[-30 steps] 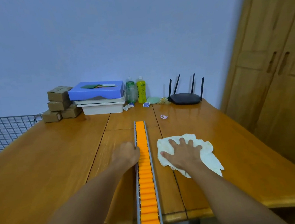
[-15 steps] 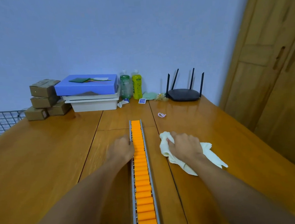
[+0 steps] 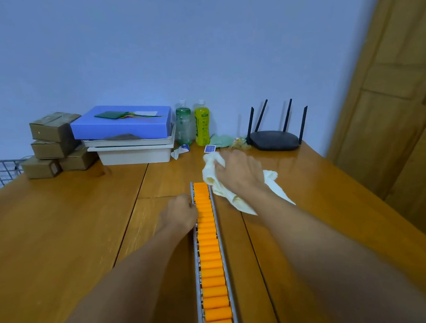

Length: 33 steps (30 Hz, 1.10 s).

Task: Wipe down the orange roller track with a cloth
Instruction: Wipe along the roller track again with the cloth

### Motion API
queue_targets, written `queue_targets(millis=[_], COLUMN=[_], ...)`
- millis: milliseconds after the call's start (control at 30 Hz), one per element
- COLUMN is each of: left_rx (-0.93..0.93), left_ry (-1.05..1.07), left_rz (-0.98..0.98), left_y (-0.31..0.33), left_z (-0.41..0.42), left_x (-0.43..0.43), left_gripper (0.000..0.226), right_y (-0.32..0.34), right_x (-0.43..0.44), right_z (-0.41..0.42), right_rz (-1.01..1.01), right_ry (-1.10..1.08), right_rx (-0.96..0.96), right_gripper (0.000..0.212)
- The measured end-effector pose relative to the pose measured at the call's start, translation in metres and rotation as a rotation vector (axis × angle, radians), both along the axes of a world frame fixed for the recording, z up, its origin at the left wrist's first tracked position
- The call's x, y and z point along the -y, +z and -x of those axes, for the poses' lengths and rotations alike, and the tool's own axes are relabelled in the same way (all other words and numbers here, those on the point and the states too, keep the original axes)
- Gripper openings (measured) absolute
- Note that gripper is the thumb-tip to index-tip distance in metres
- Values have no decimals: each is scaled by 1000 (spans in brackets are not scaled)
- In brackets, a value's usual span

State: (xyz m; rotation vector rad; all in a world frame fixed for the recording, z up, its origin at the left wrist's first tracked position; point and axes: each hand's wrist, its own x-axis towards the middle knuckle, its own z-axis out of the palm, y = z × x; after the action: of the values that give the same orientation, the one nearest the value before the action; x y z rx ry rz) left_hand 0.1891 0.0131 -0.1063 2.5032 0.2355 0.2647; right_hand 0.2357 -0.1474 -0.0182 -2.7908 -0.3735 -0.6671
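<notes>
Two hands: fingers of our right hand (image 3: 239, 177) clench the crumpled cream cloth (image 3: 211, 173) just beside the far end of the long orange roller track (image 3: 209, 251), which lies mid wooden table (image 3: 59, 239). Our left hand (image 3: 179, 212) curls against its rail, grip unclear. We should press the cloth on the rollers and draw it toward the near edge.

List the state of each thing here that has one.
roller track: lying flat, rollers uncovered.
right hand: grips the cloth.
cloth: bunched, beside the track's far end.
left hand: curled against the track's left rail.
green bottle: upright, capped.
yellow bottle: upright, capped.
blue box: closed.
</notes>
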Motion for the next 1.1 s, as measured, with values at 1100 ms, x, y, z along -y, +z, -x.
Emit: queue_targets(millis=[1100], left_rx=[49], left_ry=[-11], left_rz=[203], left_y=[-10], left_z=[-8], left_x=[-10], left_gripper=[27], right_y=[-61], right_x=[-26], right_z=[-20], right_rz=[333], right_ry=[37], right_rx=[-108], right_gripper=[26])
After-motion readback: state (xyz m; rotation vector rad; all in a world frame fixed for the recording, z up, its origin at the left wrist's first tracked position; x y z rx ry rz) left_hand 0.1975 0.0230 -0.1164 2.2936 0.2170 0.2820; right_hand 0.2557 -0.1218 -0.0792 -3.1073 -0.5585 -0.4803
